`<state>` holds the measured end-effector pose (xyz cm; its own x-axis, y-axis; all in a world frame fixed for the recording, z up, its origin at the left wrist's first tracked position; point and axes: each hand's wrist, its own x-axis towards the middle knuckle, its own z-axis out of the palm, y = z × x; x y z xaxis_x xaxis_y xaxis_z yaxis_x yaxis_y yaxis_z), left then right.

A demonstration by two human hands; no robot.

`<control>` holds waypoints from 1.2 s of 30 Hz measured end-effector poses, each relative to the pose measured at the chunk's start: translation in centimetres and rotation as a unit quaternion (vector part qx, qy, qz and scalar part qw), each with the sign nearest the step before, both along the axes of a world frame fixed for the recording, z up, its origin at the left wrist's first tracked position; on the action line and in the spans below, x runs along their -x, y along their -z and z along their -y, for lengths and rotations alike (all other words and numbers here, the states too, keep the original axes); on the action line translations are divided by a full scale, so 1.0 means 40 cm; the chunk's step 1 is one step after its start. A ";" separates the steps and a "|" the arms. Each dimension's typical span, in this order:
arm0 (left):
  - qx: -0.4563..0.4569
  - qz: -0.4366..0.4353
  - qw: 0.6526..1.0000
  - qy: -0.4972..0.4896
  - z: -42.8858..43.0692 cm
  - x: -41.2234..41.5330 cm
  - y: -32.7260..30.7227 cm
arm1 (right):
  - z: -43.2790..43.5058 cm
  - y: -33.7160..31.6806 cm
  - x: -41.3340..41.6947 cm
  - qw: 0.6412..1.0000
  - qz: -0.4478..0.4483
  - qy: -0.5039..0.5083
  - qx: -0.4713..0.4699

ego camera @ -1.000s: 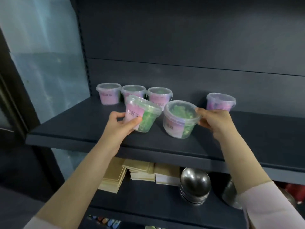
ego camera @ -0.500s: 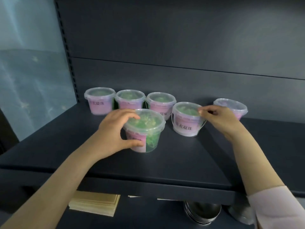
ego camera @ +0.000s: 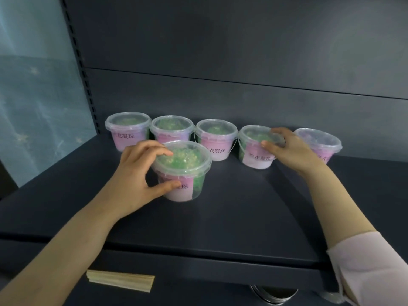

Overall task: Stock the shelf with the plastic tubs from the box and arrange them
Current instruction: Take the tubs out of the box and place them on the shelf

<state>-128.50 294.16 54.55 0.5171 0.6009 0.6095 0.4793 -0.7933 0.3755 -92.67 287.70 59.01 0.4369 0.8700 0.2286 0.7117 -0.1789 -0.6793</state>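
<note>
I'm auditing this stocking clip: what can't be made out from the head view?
Box: out of frame in the head view.
Rightmost tub: label mostly hidden behind the right hand, which grips the fourth tub.
Front tub: label start covered by the thumb of the left hand.
Metal object below the shelf: cut off by shelf front and frame bottom.

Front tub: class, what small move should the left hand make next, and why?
Probably slide the front tub a little left, squarely before the second tub, starting a tidy second row. The left hand grips it upright on the shelf, and it stands alone, offset toward the third tub.
</note>
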 end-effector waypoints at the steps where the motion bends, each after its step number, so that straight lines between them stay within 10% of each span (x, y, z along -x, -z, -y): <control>1: 0.001 -0.001 1.000 -0.003 0.001 -0.001 0.000 | -0.009 0.003 0.000 1.000 -0.009 0.004 0.001; 11: -0.039 -0.009 0.999 -0.036 0.009 0.015 0.007 | -0.035 0.020 0.026 0.992 0.125 0.032 -0.015; 17: -0.054 -0.033 0.998 -0.022 -0.036 0.105 -0.014 | -0.043 0.017 0.194 0.957 0.247 -0.133 -0.081; 36: -0.155 -0.143 0.975 -0.069 -0.122 0.148 -0.082 | -0.116 0.035 0.420 0.978 0.201 0.046 0.039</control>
